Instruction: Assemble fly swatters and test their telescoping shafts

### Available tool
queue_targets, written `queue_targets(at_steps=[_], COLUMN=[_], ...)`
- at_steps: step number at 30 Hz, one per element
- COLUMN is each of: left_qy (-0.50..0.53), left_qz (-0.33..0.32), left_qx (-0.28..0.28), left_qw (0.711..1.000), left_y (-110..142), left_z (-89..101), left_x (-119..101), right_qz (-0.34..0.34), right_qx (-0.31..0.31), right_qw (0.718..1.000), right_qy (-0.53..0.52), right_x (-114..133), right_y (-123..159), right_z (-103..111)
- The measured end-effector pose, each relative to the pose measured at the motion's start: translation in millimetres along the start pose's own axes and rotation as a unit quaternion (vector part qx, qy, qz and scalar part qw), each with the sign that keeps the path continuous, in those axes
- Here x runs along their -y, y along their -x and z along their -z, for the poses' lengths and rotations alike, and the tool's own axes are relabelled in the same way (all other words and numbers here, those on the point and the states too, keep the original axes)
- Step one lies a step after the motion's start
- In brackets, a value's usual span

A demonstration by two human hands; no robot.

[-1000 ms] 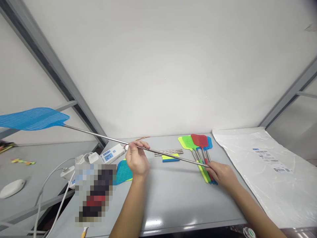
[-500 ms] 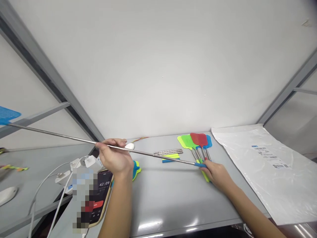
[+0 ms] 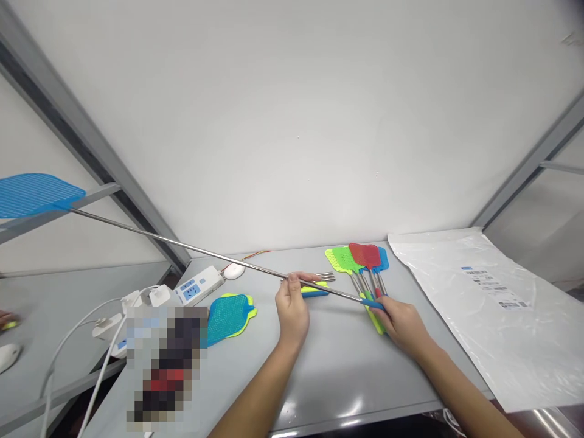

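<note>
A long blue fly swatter [image 3: 36, 194] is held slantwise across the view, its perforated head at the far left and its metal rod extended. My right hand [image 3: 401, 319] is closed round its blue handle. My left hand [image 3: 292, 304] pinches the rod a short way from that handle. Behind the left hand lie several metal rods [image 3: 326, 277] and loose yellow and blue handles [image 3: 314, 292], partly hidden. Several assembled swatters [image 3: 365, 255] in green, red and blue lie fanned beside my right hand. Loose blue and yellow swatter heads [image 3: 230, 317] are stacked on the left.
A white plastic mailing bag [image 3: 483, 322] covers the right of the grey table [image 3: 337, 377]. To the left are a power strip [image 3: 201, 285], white plugs and cables [image 3: 132, 301], and a pixelated patch. Another person's hand [image 3: 6, 319] shows at the left edge.
My left hand has slid right along the rod towards the handle, and its fingers have closed more. The swatter's head has come further into view. The right hand stays on the handle.
</note>
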State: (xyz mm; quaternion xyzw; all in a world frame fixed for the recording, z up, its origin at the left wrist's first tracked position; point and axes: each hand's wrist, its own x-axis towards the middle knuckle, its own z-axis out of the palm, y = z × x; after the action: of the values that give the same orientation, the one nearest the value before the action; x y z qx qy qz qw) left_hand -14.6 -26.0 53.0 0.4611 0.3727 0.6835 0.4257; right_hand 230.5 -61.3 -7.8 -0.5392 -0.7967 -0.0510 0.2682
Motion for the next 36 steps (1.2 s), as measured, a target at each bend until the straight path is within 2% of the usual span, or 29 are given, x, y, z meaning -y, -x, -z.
queue_targets(at_steps=[2, 4, 10, 13, 16, 20, 23, 25, 31, 36], left_qy=[-0.006, -0.016, -0.039, -0.040, -0.035, 0.001, 0.039, 0.046, 0.055, 0.072], left_qz=[0.005, 0.020, 0.071, 0.043, 0.014, -0.019, -0.065, -0.089, -0.126, -0.147], left_qx=[0.007, 0.037, 0.220, 0.230, 0.166, -0.013, -0.131, -0.163, -0.194, -0.263], left_qw=[1.000, 0.999, 0.972, 0.971, 0.985, 1.000, 0.989, 0.981, 0.971, 0.951], left_y=[0, 3, 28, 27, 14, -16, -40, -52, -66, -80], left_z=[-0.2, -3.2, -23.1, -22.2, -10.7, 14.5, 34.2, 44.0, 59.4, 85.0], left_x=[1, 3, 6, 2, 1, 3, 3, 0, -7, -19], right_qz=[0.005, 0.012, 0.033, 0.030, 0.026, 0.017, 0.013, 0.010, 0.006, 0.003], right_qx=[-0.003, -0.005, 0.003, -0.003, -0.020, -0.035, -0.038, -0.040, -0.044, -0.042], right_qw=[1.000, 1.000, 0.999, 0.999, 0.999, 0.998, 0.998, 0.997, 0.997, 0.998], right_qy=[0.002, 0.000, -0.024, -0.036, -0.043, -0.048, -0.058, -0.064, -0.060, -0.054], right_x=[2, 7, 26, 27, 24, 18, 13, 11, 10, 9], right_y=[0, 0, 0, 0, 0, 1, 1, 1, 2, 2], right_z=[-2, -5, -11, -8, -4, 1, 4, 5, 7, 8])
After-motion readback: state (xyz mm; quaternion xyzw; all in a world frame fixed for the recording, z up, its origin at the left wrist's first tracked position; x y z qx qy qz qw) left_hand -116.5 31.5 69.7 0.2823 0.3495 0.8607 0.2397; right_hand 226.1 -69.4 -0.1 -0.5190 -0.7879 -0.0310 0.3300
